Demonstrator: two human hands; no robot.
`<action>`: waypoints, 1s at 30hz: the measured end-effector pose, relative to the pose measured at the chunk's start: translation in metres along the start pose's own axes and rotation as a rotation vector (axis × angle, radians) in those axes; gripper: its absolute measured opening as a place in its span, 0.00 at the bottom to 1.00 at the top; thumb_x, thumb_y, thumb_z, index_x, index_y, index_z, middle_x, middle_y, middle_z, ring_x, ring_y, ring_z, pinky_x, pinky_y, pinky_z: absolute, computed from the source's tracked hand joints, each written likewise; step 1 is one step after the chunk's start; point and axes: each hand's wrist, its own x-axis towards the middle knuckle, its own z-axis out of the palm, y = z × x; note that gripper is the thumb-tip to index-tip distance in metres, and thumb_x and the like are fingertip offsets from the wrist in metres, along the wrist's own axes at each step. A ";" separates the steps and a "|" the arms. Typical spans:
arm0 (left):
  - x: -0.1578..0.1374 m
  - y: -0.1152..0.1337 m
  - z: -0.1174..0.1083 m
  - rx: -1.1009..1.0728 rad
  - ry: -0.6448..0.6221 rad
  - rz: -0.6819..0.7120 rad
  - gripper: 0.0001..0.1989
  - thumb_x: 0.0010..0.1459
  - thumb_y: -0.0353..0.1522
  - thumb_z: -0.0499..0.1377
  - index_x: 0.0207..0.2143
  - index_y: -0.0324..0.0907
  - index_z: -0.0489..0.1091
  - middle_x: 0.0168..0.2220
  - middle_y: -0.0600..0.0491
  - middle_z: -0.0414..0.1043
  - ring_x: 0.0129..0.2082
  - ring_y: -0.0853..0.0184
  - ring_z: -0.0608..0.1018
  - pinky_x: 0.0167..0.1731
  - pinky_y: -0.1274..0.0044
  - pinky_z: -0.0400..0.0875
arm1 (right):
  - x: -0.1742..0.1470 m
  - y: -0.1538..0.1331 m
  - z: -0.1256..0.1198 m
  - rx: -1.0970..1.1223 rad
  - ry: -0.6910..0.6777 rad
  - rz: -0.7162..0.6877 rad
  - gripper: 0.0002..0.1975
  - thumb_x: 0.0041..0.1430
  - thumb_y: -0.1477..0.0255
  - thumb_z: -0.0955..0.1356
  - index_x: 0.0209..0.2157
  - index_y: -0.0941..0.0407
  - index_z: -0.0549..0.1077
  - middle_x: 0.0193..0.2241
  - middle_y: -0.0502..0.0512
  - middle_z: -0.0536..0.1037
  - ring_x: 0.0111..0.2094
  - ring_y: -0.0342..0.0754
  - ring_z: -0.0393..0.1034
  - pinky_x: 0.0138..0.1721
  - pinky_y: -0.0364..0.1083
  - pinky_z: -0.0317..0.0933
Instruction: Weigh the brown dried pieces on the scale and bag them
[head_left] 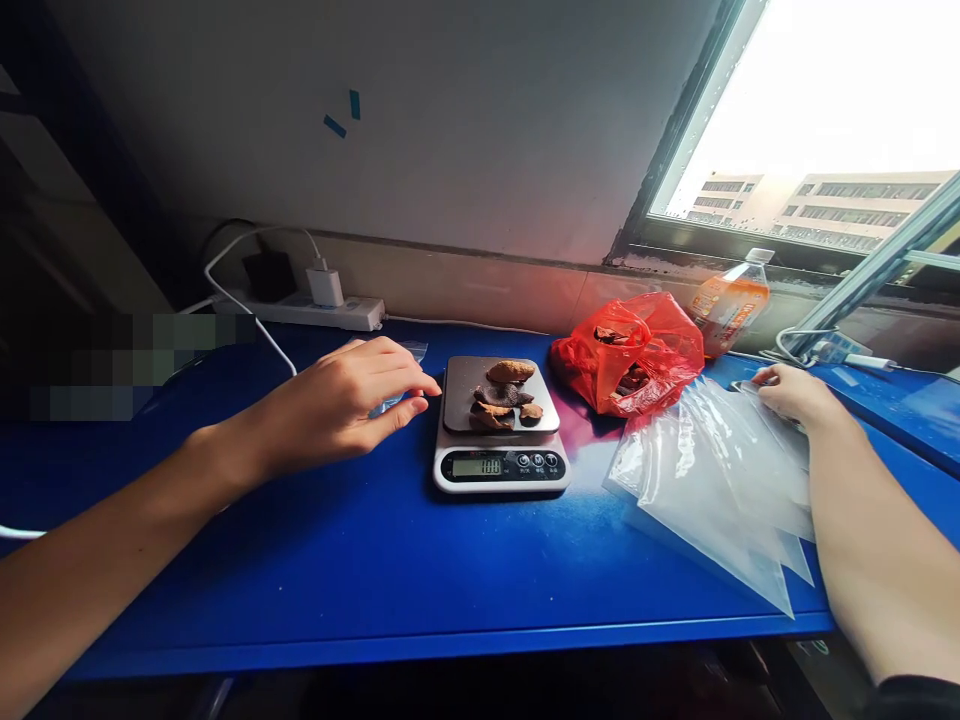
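Note:
A white kitchen scale (501,468) stands on the blue table, its display reading about 10.0. Several dried brown pieces (504,397), one of them oval, lie on its metal plate. My left hand (367,395) hovers just left of the plate, fingers stretched out and thumb apart, holding nothing. Partly hidden behind it is a small clear zip bag (415,350). At the far right, my right hand (784,392) is at the upper end of a fanned stack of clear plastic bags (705,480). Its fingers are curled by a small greyish object (742,387) that I cannot make out.
A red plastic bag (637,350) with dried brown pieces inside sits right of the scale. Behind it, an orange drink bottle (731,300) leans near the window. A power strip (352,312) with a white charger (325,285) and cable lies along the wall.

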 end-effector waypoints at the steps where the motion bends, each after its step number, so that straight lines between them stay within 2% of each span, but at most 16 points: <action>1: 0.000 -0.001 0.000 0.004 0.004 -0.004 0.12 0.66 0.37 0.53 0.44 0.44 0.75 0.40 0.51 0.78 0.46 0.61 0.75 0.48 0.68 0.68 | -0.002 0.001 -0.006 0.006 0.040 0.043 0.04 0.36 0.76 0.68 0.19 0.52 0.70 0.18 0.55 0.73 0.18 0.51 0.64 0.23 0.50 0.60; 5: -0.001 0.002 0.000 0.027 0.011 0.002 0.12 0.65 0.36 0.54 0.43 0.45 0.76 0.40 0.51 0.79 0.45 0.60 0.76 0.48 0.67 0.69 | -0.009 0.000 -0.038 0.048 0.273 0.224 0.14 0.39 0.78 0.66 0.32 0.54 0.75 0.25 0.59 0.76 0.27 0.54 0.68 0.31 0.53 0.63; 7: -0.001 0.005 -0.001 0.037 0.022 0.020 0.12 0.66 0.36 0.54 0.43 0.45 0.76 0.39 0.52 0.79 0.45 0.60 0.76 0.47 0.67 0.69 | -0.009 -0.008 -0.052 0.099 0.379 0.250 0.21 0.43 0.80 0.65 0.42 0.57 0.76 0.30 0.62 0.78 0.29 0.53 0.69 0.31 0.51 0.64; 9: -0.001 0.008 -0.002 0.043 0.041 0.044 0.12 0.66 0.35 0.53 0.43 0.45 0.76 0.39 0.52 0.79 0.45 0.61 0.77 0.47 0.67 0.69 | -0.010 -0.022 -0.063 0.182 0.476 0.227 0.24 0.47 0.80 0.64 0.49 0.61 0.73 0.34 0.66 0.78 0.28 0.51 0.70 0.28 0.49 0.64; 13: 0.001 0.011 -0.005 0.048 0.082 0.096 0.11 0.65 0.33 0.54 0.42 0.45 0.76 0.38 0.52 0.80 0.43 0.61 0.78 0.46 0.68 0.71 | -0.020 -0.073 -0.085 0.515 0.647 0.094 0.23 0.51 0.79 0.66 0.52 0.63 0.70 0.36 0.69 0.78 0.27 0.48 0.70 0.26 0.49 0.63; 15: 0.002 0.011 -0.005 0.036 0.111 0.109 0.10 0.64 0.32 0.55 0.42 0.45 0.76 0.38 0.52 0.80 0.43 0.60 0.78 0.45 0.68 0.72 | -0.032 -0.107 -0.098 0.669 0.622 0.007 0.23 0.51 0.78 0.66 0.51 0.62 0.69 0.36 0.67 0.76 0.27 0.47 0.69 0.26 0.48 0.62; 17: 0.003 0.011 -0.006 0.001 0.151 0.113 0.09 0.63 0.31 0.56 0.42 0.45 0.76 0.38 0.52 0.80 0.42 0.60 0.78 0.45 0.68 0.73 | -0.048 -0.144 -0.114 0.783 0.579 -0.152 0.20 0.50 0.77 0.68 0.47 0.60 0.69 0.32 0.61 0.74 0.27 0.45 0.68 0.28 0.48 0.63; 19: 0.002 0.012 -0.007 -0.061 0.206 0.098 0.09 0.62 0.31 0.57 0.42 0.45 0.75 0.37 0.52 0.79 0.42 0.61 0.78 0.43 0.69 0.74 | -0.067 -0.180 -0.130 0.810 0.573 -0.339 0.17 0.52 0.76 0.68 0.45 0.56 0.68 0.29 0.55 0.72 0.27 0.44 0.69 0.30 0.48 0.65; 21: 0.002 0.014 -0.011 -0.167 0.266 0.048 0.09 0.62 0.31 0.57 0.44 0.46 0.74 0.37 0.52 0.78 0.39 0.64 0.78 0.40 0.71 0.75 | -0.088 -0.217 -0.143 0.818 0.573 -0.467 0.15 0.54 0.75 0.67 0.45 0.53 0.66 0.30 0.53 0.71 0.28 0.43 0.69 0.32 0.48 0.66; 23: 0.003 0.019 -0.016 -0.331 0.339 -0.052 0.10 0.64 0.31 0.56 0.46 0.46 0.73 0.35 0.53 0.77 0.37 0.66 0.78 0.40 0.72 0.75 | -0.112 -0.254 -0.150 0.936 0.463 -0.573 0.18 0.52 0.74 0.66 0.46 0.51 0.63 0.29 0.48 0.69 0.26 0.40 0.67 0.32 0.47 0.66; 24: 0.004 0.022 -0.019 -0.430 0.398 -0.107 0.09 0.65 0.32 0.55 0.46 0.47 0.72 0.33 0.55 0.76 0.37 0.67 0.78 0.42 0.72 0.75 | -0.126 -0.273 -0.151 0.988 0.311 -0.596 0.18 0.53 0.73 0.65 0.47 0.51 0.61 0.28 0.46 0.68 0.26 0.40 0.66 0.32 0.47 0.67; 25: 0.005 0.025 -0.022 -0.533 0.444 -0.167 0.10 0.66 0.33 0.54 0.47 0.47 0.72 0.32 0.56 0.76 0.38 0.68 0.78 0.45 0.71 0.74 | -0.140 -0.293 -0.151 1.013 0.102 -0.603 0.17 0.56 0.72 0.63 0.48 0.51 0.60 0.28 0.45 0.68 0.26 0.39 0.67 0.32 0.46 0.67; 27: 0.008 0.029 -0.024 -0.727 0.532 -0.272 0.10 0.66 0.34 0.54 0.47 0.46 0.71 0.32 0.57 0.76 0.40 0.67 0.79 0.47 0.69 0.73 | -0.168 -0.329 -0.146 0.974 -0.221 -0.609 0.16 0.60 0.69 0.60 0.50 0.49 0.57 0.32 0.46 0.71 0.29 0.39 0.69 0.32 0.45 0.67; 28: 0.010 0.029 -0.024 -0.812 0.528 -0.323 0.10 0.65 0.35 0.55 0.47 0.45 0.70 0.35 0.56 0.77 0.40 0.66 0.79 0.45 0.70 0.74 | -0.181 -0.346 -0.142 0.938 -0.313 -0.639 0.16 0.62 0.69 0.58 0.52 0.47 0.56 0.32 0.45 0.71 0.29 0.39 0.69 0.31 0.44 0.67; 30: 0.011 0.029 -0.020 -0.971 0.408 -0.404 0.14 0.62 0.35 0.59 0.50 0.45 0.69 0.40 0.52 0.77 0.38 0.66 0.79 0.37 0.72 0.75 | -0.201 -0.372 -0.131 0.942 -0.475 -0.720 0.16 0.64 0.69 0.57 0.52 0.45 0.53 0.32 0.45 0.71 0.30 0.39 0.69 0.30 0.43 0.65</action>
